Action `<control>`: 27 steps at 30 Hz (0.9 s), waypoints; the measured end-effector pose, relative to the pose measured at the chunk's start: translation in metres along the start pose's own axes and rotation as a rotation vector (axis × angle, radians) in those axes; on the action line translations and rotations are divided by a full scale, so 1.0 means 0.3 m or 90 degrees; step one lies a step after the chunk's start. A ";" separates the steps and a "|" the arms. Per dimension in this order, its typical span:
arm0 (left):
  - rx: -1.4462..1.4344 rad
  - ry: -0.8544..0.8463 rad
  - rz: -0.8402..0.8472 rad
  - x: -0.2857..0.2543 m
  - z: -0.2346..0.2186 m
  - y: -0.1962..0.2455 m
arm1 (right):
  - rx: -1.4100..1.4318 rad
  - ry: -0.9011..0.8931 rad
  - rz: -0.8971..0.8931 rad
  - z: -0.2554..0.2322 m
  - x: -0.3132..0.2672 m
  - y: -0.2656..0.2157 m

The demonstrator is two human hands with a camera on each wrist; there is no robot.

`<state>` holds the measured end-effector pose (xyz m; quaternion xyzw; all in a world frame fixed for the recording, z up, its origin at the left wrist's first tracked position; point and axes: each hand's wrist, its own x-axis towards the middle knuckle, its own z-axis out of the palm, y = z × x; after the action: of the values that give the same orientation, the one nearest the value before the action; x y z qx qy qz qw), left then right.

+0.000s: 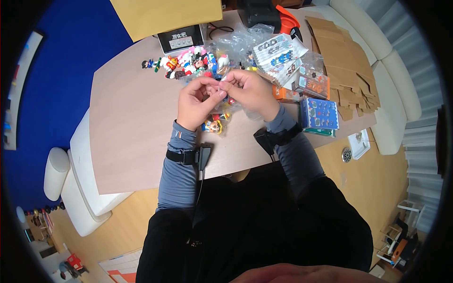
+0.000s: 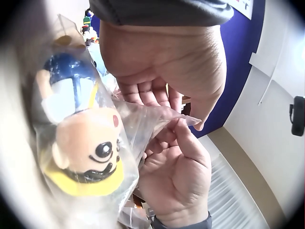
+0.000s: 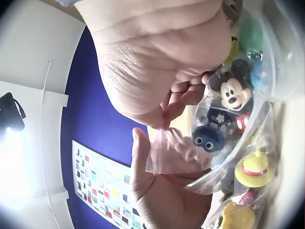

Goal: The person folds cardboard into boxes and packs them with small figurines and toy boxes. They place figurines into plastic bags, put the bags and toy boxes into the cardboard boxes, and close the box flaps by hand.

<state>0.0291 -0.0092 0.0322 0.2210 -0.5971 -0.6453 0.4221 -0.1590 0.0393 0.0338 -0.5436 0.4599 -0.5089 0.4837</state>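
Note:
My left hand (image 1: 196, 101) and right hand (image 1: 252, 92) meet over the table, thumbs and fingertips close together at the edge of a clear plastic bag (image 3: 164, 152). The bag's top is pinched between my right thumb and fingers. In the left wrist view, the bag's corner (image 2: 190, 119) lies at my left thumb. A small figurine with a blue mask and pale ears (image 3: 207, 141) shows through the plastic in the right wrist view. Nearest my left wrist, a bagged figurine with a yellow hat brim (image 2: 88, 143) lies on the table.
A pile of colourful figurines (image 1: 196, 61) is beyond my hands. To the right are printed sheets (image 1: 278, 54), a blue box (image 1: 321, 113) and flattened cardboard (image 1: 342, 61). A black box (image 1: 180, 40) stands at the back. A bagged mouse figurine (image 3: 233, 93) lies beside my right hand.

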 end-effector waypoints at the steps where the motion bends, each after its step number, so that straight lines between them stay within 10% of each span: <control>1: 0.010 -0.012 -0.009 0.001 -0.004 -0.005 | 0.014 0.028 -0.006 0.011 -0.001 -0.002; 27: 0.017 0.208 0.006 0.035 -0.046 -0.041 | -0.053 0.045 -0.106 0.035 -0.008 -0.017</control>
<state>0.0309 -0.0266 0.0202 0.3256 -0.5301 -0.5907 0.5139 -0.1487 0.0427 0.0385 -0.5810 0.4509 -0.5468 0.4001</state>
